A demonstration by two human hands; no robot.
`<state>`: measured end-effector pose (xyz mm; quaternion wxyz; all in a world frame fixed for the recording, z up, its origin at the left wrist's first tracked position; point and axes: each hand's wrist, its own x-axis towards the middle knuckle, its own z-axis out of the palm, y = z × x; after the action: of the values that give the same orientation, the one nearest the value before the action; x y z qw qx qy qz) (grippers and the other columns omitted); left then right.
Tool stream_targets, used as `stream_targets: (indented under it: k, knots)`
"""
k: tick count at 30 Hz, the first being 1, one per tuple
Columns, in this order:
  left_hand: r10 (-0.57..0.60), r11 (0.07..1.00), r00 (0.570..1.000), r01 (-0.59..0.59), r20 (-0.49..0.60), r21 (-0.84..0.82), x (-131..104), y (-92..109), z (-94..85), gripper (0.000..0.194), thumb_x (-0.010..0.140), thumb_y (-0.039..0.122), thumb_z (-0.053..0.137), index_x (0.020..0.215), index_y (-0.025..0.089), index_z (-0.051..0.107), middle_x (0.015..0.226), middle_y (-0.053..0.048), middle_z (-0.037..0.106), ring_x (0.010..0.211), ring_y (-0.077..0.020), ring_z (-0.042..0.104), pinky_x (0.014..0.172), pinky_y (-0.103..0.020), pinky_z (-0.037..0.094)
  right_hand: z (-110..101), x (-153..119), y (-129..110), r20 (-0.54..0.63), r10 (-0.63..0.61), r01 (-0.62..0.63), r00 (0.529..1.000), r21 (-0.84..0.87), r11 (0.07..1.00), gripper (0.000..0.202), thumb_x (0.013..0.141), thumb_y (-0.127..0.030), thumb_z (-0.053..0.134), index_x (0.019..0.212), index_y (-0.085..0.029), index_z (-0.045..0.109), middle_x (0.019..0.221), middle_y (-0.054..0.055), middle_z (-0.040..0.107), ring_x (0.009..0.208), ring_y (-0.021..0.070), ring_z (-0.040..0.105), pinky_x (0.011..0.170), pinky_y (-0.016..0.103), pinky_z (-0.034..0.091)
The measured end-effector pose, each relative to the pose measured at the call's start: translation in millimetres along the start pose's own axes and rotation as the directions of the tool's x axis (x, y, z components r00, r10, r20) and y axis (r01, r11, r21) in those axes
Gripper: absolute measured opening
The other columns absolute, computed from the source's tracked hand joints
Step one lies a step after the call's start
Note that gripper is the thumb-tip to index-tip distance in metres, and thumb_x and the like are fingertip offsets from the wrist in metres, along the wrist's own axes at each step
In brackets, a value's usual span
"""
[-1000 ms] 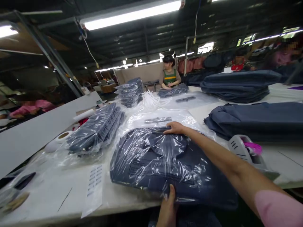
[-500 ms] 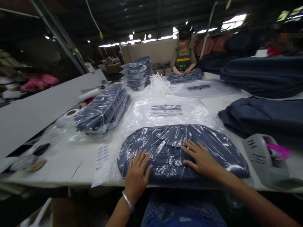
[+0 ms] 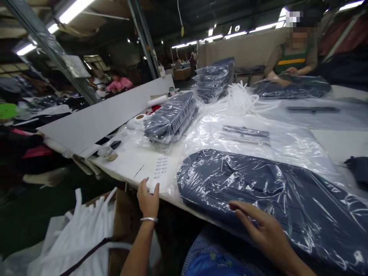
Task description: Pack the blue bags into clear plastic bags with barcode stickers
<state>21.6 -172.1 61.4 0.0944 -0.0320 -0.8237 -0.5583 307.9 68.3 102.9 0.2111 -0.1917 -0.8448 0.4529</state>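
A navy fabric item in a clear plastic bag (image 3: 258, 184) lies along the table's near edge. My right hand (image 3: 258, 224) is over its front side, fingers bent toward the thumb and holding nothing that I can see; whether it touches the plastic I cannot tell. To the left, my left hand (image 3: 148, 197), with a silver bangle on the wrist, reaches the lower edge of a sheet of small printed labels (image 3: 161, 168). Its thumb and fingers are apart, with nothing between them.
Bagged navy items (image 3: 172, 117) are stacked at the table's left, with another stack (image 3: 214, 78) farther back. White tubes (image 3: 241, 97) lie mid-table beside clear bags. Below left stands a box of white tubes (image 3: 94, 218). Across the table, a co-worker (image 3: 293, 61) handles a bagged item.
The view has swung left and down. My left hand has left the bagged item and moved to the label sheet. My right hand has lifted its flat fingers and curled them.
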Motion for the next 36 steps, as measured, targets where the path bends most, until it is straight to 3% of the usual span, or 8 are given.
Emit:
stream_targets:
  k: [5, 12, 16, 22, 24, 27, 30, 36]
  knots:
    - [-0.357, 0.915, 0.934, 0.351, 0.009, -0.201, 11.2, -48.2, -4.0, 0.073, 0.069, 0.027, 0.081, 0.132, 0.012, 0.045, 0.102, -0.012, 0.064, 0.089, -0.0218, 0.066, 0.088, -0.044, 0.054, 90.8, 38.3, -49.7, 0.463, 0.059, -0.337, 0.884, 0.548, 0.766, 0.040, 0.086, -0.049, 0.061, 0.119, -0.027, 0.068, 0.112, 0.007, 0.071, 0.103, 0.0281, 0.067, 0.090, 0.045, 0.053]
    - [-0.443, 0.732, 0.876, 0.477, 0.193, -0.486, 2.1, -36.4, -37.2, 0.039, 0.078, 0.016, 0.073, 0.114, 0.019, 0.060, 0.093, -0.004, 0.066, 0.071, -0.0079, 0.062, 0.074, -0.022, 0.054, 191.6, 80.0, -64.6, 0.686, 0.155, -0.680, 0.711, 0.613, 0.403, 0.057, 0.072, -0.057, 0.074, 0.115, -0.021, 0.066, 0.123, 0.009, 0.064, 0.115, 0.0257, 0.059, 0.101, 0.041, 0.045]
    - [-0.454, 0.704, 0.862, 0.502, 0.225, -0.503, -28.6, -27.4, -65.8, 0.050, 0.075, 0.015, 0.075, 0.122, 0.023, 0.058, 0.096, -0.004, 0.068, 0.073, -0.0083, 0.063, 0.073, -0.020, 0.055, 230.4, 90.3, -67.2, 0.749, 0.235, -0.785, 0.619, 0.592, 0.183, 0.054, 0.072, -0.060, 0.073, 0.103, -0.017, 0.066, 0.111, 0.012, 0.068, 0.104, 0.0224, 0.064, 0.096, 0.037, 0.047]
    - [-0.435, 0.795, 0.864, 0.500, 0.253, -0.343, -67.4, -31.1, -85.5, 0.068, 0.076, 0.031, 0.076, 0.137, 0.025, 0.046, 0.105, -0.007, 0.069, 0.094, -0.0167, 0.066, 0.083, -0.027, 0.053, 262.8, 83.8, -68.1, 0.648, 0.320, -0.720, 0.691, 0.655, 0.230, 0.026, 0.068, -0.035, 0.078, 0.084, -0.019, 0.065, 0.084, 0.003, 0.071, 0.082, 0.0193, 0.066, 0.079, 0.036, 0.053]
    - [-0.332, 0.916, 0.938, 0.346, 0.098, -0.204, -69.5, -28.4, -91.2, 0.066, 0.077, 0.038, 0.074, 0.136, 0.025, 0.048, 0.111, -0.009, 0.067, 0.103, -0.0224, 0.063, 0.090, -0.035, 0.051, 264.6, 78.9, -64.7, 0.633, 0.333, -0.713, 0.698, 0.655, 0.249, 0.024, 0.065, -0.032, 0.079, 0.080, -0.019, 0.065, 0.079, 0.002, 0.070, 0.080, 0.0191, 0.065, 0.076, 0.035, 0.053]
    - [0.072, 0.985, 0.995, -0.059, -0.073, 0.162, -66.6, -14.5, -94.1, 0.054, 0.078, 0.039, 0.070, 0.129, 0.026, 0.057, 0.119, -0.010, 0.064, 0.115, -0.0281, 0.056, 0.106, -0.044, 0.039, 263.6, 72.8, -60.2, 0.620, 0.324, -0.697, 0.715, 0.665, 0.267, 0.029, 0.061, -0.035, 0.080, 0.080, -0.018, 0.067, 0.078, 0.002, 0.070, 0.078, 0.0199, 0.065, 0.077, 0.036, 0.053]
    - [0.231, 0.929, 0.968, -0.249, 0.099, 0.273, -60.3, -0.8, -86.1, 0.038, 0.080, 0.033, 0.068, 0.117, 0.028, 0.067, 0.108, -0.008, 0.069, 0.108, -0.0277, 0.058, 0.109, -0.042, 0.034, 262.5, 68.7, -59.2, 0.611, 0.271, -0.668, 0.744, 0.695, 0.266, 0.034, 0.058, -0.036, 0.080, 0.084, -0.018, 0.067, 0.081, 0.003, 0.071, 0.080, 0.0212, 0.066, 0.080, 0.037, 0.052]
    - [0.122, 0.963, 0.973, -0.164, 0.196, 0.214, -49.5, -13.9, -64.4, 0.046, 0.076, 0.027, 0.071, 0.121, 0.030, 0.064, 0.095, -0.004, 0.071, 0.086, -0.0230, 0.060, 0.090, -0.032, 0.044, 260.7, 63.5, -61.4, 0.603, 0.224, -0.643, 0.766, 0.711, 0.284, 0.029, 0.063, -0.029, 0.073, 0.090, -0.019, 0.068, 0.086, 0.002, 0.073, 0.080, 0.0211, 0.066, 0.080, 0.035, 0.050]
